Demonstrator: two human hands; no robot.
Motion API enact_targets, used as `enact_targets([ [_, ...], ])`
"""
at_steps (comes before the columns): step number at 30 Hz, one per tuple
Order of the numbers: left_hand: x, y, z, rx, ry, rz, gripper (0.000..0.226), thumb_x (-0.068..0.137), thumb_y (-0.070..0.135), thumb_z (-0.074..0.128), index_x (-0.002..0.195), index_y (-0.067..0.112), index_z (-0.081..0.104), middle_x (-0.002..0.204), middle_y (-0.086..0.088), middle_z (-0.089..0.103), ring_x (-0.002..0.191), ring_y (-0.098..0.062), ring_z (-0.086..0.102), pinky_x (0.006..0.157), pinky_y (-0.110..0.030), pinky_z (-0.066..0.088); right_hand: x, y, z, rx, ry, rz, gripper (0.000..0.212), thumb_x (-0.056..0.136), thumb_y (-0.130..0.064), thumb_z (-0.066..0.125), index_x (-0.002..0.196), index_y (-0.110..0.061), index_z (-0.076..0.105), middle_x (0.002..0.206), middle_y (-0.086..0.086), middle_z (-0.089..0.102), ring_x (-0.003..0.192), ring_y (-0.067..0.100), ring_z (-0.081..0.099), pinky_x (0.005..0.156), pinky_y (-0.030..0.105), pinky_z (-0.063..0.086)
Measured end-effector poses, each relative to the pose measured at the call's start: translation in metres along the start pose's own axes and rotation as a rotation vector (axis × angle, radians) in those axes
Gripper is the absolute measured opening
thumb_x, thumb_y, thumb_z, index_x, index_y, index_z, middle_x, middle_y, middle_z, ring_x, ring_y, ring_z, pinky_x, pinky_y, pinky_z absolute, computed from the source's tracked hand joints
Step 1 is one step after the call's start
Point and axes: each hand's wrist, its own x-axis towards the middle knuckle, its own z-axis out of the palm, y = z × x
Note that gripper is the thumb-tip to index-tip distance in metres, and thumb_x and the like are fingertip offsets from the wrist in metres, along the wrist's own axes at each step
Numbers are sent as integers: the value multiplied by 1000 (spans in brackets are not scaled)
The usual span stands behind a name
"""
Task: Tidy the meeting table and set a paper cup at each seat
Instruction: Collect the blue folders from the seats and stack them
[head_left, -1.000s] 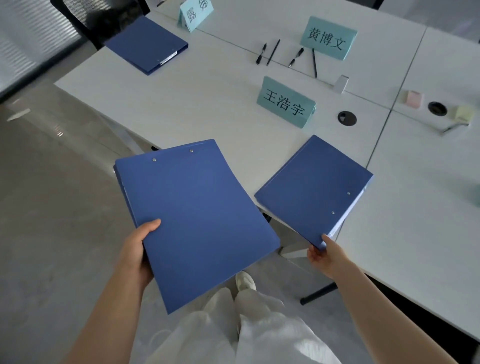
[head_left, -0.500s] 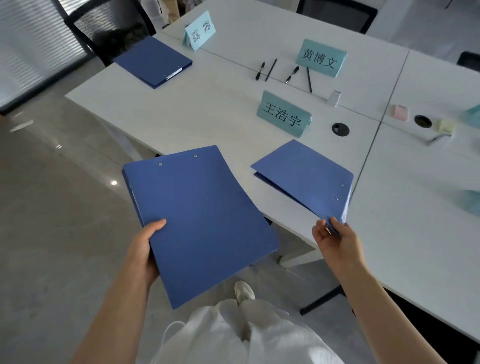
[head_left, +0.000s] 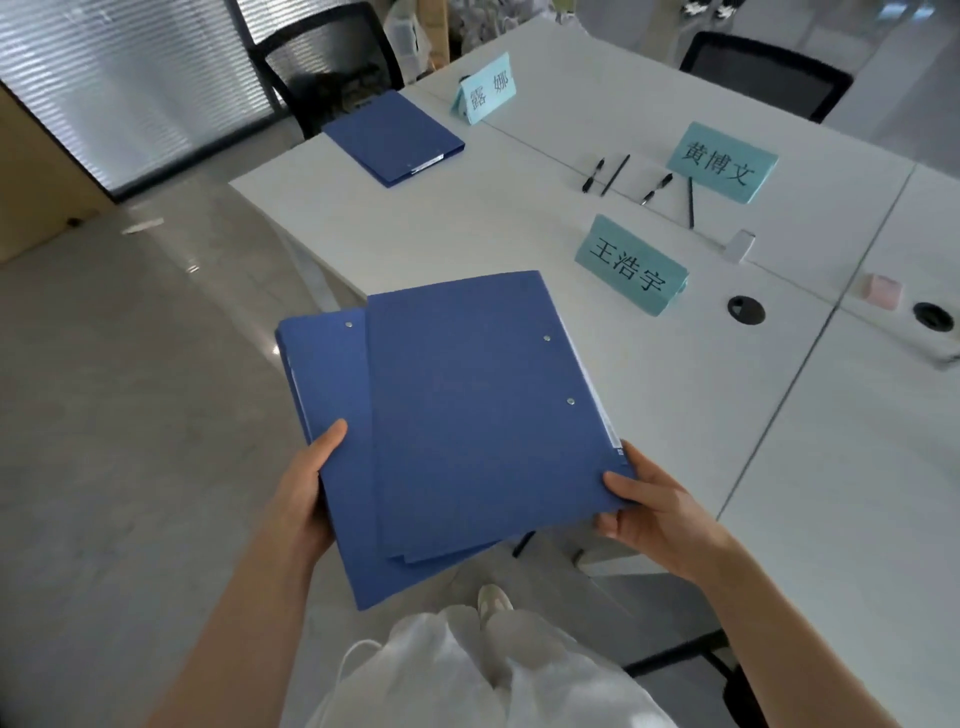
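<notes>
Left hand: the left hand (head_left: 306, 499) grips the left edge of the lower folder (head_left: 332, 415), thumb lying on its cover, fingers hidden beneath.
Right hand: the right hand (head_left: 654, 512) pinches the lower right corner of the upper folder (head_left: 478, 410), thumb on top.
Held folders: two blue folders, the upper one lying on the lower and shifted toward 3 o'clock (the lower shows only as a strip along the left and bottom); both are held partly over the near edge of the table (head_left: 467, 228).
Third folder: another blue folder (head_left: 392, 137) lies flat on the table at 11 o'clock, in front of a black mesh chair (head_left: 322, 57).
Name cards: three teal tent cards stand on the table, the nearest card (head_left: 631, 265) at 1 o'clock, a middle card (head_left: 722, 162) beyond it, a far card (head_left: 487, 88) at 12 o'clock.
Pens: four dark pens (head_left: 628, 176) lie loosely beside the middle card.
Small items: a white block (head_left: 738, 245) and a pink block (head_left: 880, 289) sit near two round cable holes (head_left: 746, 309).
Paper cups: I cannot tell where any is.
</notes>
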Motion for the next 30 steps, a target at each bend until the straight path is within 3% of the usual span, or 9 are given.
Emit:
enact_targets([
  [3, -1, 0, -5, -17, 31, 33, 32, 94, 34, 54, 117, 15, 65, 112, -7, 74, 94, -25, 73, 72, -40, 59, 17, -9, 3, -73, -122, 94, 45, 89, 2, 55, 131, -14, 51, 103, 11, 62, 66, 19, 60, 52, 27, 50],
  [7, -3, -1, -14, -59, 102, 57, 32, 92, 31, 57, 119, 16, 63, 110, -6, 74, 92, -25, 74, 67, -38, 61, 46, -19, 16, -262, -229, 222, 67, 75, -18, 81, 133, -15, 48, 99, 14, 59, 57, 16, 50, 54, 27, 51],
  [9, -3, -1, -24, -69, 147, 51, 31, 90, 31, 59, 118, 16, 63, 109, -7, 75, 89, -25, 74, 68, -39, 60, 59, -24, 27, -449, -234, 238, 57, 80, -21, 74, 131, -15, 48, 92, 12, 57, 55, 16, 42, 52, 26, 47],
  [12, -5, 0, -39, -101, 204, 51, 28, 89, 26, 60, 114, 16, 65, 110, -10, 74, 85, -25, 74, 72, -41, 58, 79, -29, 46, -975, -192, 172, 40, 88, -29, 63, 122, -12, 51, 86, 5, 59, 58, 15, 46, 54, 25, 44],
  [15, -5, 4, -59, -150, 266, 70, 32, 88, 23, 60, 118, 13, 63, 110, -10, 74, 84, -26, 74, 66, -40, 60, 101, -26, 65, -1430, -111, 17, 30, 89, -37, 63, 115, -24, 54, 99, -2, 64, 81, 13, 60, 70, 26, 48],
  [18, -5, 8, -77, -198, 298, 97, 38, 88, 24, 60, 124, 13, 60, 112, -10, 73, 86, -27, 74, 63, -40, 60, 115, -18, 87, -1635, -153, -145, 26, 91, -36, 59, 117, -36, 54, 86, -14, 58, 75, 1, 54, 67, 20, 41],
  [23, -2, 32, -127, -277, 335, 105, 29, 91, 25, 56, 117, 14, 63, 100, -6, 77, 81, -24, 75, 69, -41, 56, 162, 7, 137, -1619, -222, -147, 48, 94, -46, 50, 140, -42, 41, 107, -16, 48, 94, 0, 55, 81, 17, 40],
  [26, 4, 53, -162, -304, 348, 79, 28, 91, 27, 55, 113, 12, 63, 94, -7, 77, 77, -25, 75, 61, -38, 60, 188, 24, 187, -1366, -318, -40, 47, 96, -44, 48, 141, -50, 34, 123, -22, 54, 109, -1, 56, 90, 22, 46],
  [30, 13, 88, -212, -293, 337, 66, 37, 81, 30, 61, 113, 12, 64, 96, -9, 76, 78, -27, 74, 65, -40, 58, 229, 49, 256, -947, -314, 165, 38, 98, -41, 50, 135, -42, 45, 125, -16, 63, 110, 6, 64, 99, 36, 50],
])
